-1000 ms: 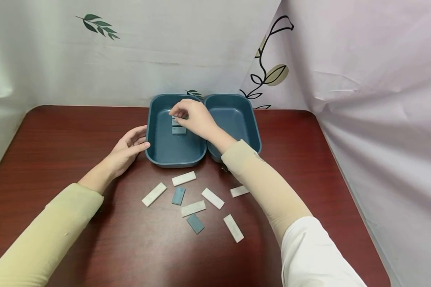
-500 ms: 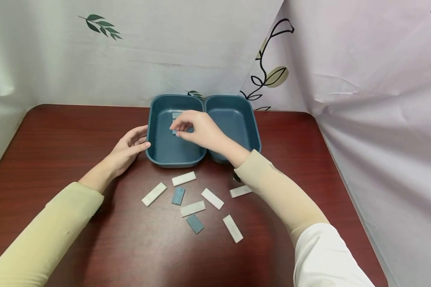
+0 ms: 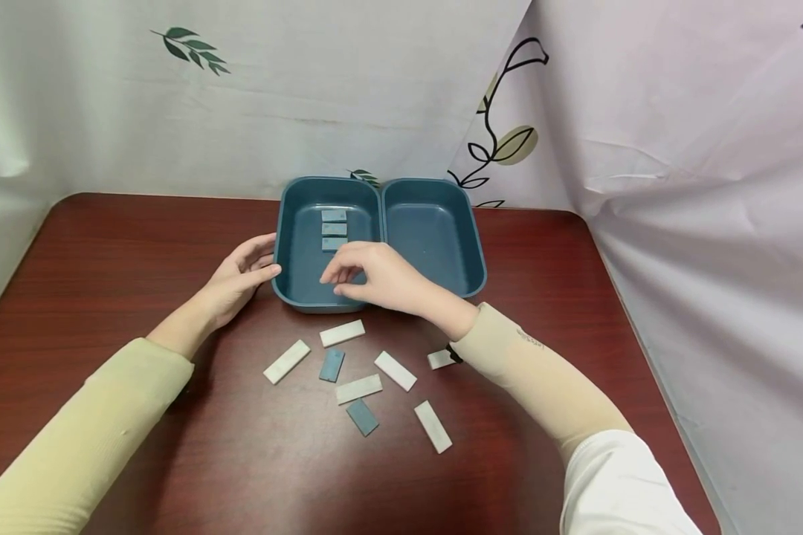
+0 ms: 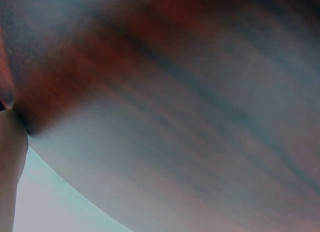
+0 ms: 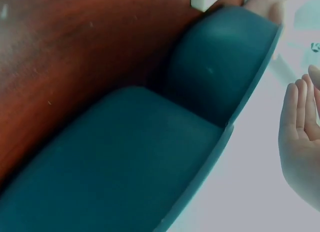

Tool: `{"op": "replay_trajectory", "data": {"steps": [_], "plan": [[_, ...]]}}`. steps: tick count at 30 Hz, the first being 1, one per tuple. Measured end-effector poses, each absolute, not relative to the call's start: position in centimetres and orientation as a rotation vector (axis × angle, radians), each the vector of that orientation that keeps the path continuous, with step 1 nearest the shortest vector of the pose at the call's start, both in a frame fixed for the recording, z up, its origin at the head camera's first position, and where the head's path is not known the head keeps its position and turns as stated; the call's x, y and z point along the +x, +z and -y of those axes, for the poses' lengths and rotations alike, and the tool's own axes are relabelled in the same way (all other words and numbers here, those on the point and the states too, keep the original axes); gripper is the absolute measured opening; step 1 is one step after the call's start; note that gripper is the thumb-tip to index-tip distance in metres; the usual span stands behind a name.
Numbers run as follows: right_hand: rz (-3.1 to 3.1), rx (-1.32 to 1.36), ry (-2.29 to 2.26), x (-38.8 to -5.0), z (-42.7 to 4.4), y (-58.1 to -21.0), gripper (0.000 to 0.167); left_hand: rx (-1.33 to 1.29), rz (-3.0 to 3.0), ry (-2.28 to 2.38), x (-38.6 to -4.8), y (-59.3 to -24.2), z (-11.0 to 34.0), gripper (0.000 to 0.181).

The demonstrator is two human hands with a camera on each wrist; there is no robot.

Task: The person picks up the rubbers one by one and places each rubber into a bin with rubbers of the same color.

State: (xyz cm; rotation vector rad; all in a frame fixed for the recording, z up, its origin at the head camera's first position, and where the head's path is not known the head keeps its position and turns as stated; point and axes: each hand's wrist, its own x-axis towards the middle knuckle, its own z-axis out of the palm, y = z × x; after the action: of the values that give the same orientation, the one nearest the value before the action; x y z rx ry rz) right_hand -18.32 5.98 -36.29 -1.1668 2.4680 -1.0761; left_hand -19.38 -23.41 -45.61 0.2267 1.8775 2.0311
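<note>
Two dark blue trays stand side by side at the back of the table; the left tray holds three blue-grey tiles in a column. My left hand rests against that tray's left wall, thumb at the rim, fingers relaxed. Above the front part of the same tray is my right hand, fingers bent loosely downward with nothing seen between them. In the right wrist view, the right hand appears at the right edge beside the trays' outer walls.
Several white tiles and two blue-grey tiles lie scattered on the red-brown table in front of the trays. The right tray holds nothing visible. A pale curtain hangs behind the table.
My right hand has moved back from the tile column toward the tray's front edge, uncovering all three tiles. The left hand stays at the tray's side.
</note>
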Motion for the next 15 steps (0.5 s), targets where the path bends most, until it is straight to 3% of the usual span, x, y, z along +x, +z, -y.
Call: {"op": "replay_trajectory", "data": {"steps": [15], "plan": [[-2.373, -1.236, -0.968, -15.7, -5.8, -37.4, 0.017, 0.229, -1.889, 2.026, -19.3, -45.6, 23.4, 0.064]]}}
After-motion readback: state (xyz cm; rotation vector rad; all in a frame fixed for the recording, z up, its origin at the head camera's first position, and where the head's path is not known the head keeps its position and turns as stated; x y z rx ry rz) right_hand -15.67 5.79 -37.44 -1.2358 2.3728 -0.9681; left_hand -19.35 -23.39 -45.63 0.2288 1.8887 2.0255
